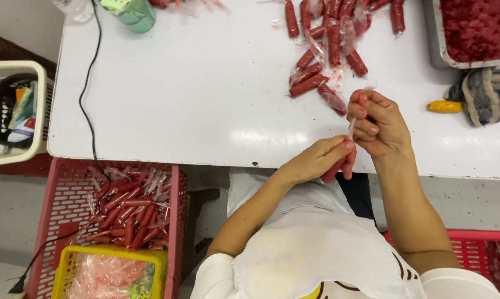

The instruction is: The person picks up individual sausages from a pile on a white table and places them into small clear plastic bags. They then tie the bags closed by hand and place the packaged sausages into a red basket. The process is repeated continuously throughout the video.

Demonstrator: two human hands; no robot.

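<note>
Sausage [338, 168] pinched in left hand [316, 159], mostly hidden beneath it. Right hand [378, 123] pinches its clear wrapper tail [351, 128]. Meat tray [471, 30] at 1 o'clock, cut off by the frame.

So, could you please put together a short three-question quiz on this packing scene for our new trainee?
1. True or false: the left hand holds a red sausage at the near edge of the white table.
2. Multiple choice: where do the finished wrapped sausages lie? A) in the pink crate left of the person; B) in a blue bucket; C) on a shelf.
3. Fill in: the right hand pinches a strip of clear ____ above the sausage.

Key: 1 true; 2 A; 3 plastic wrap.
</note>
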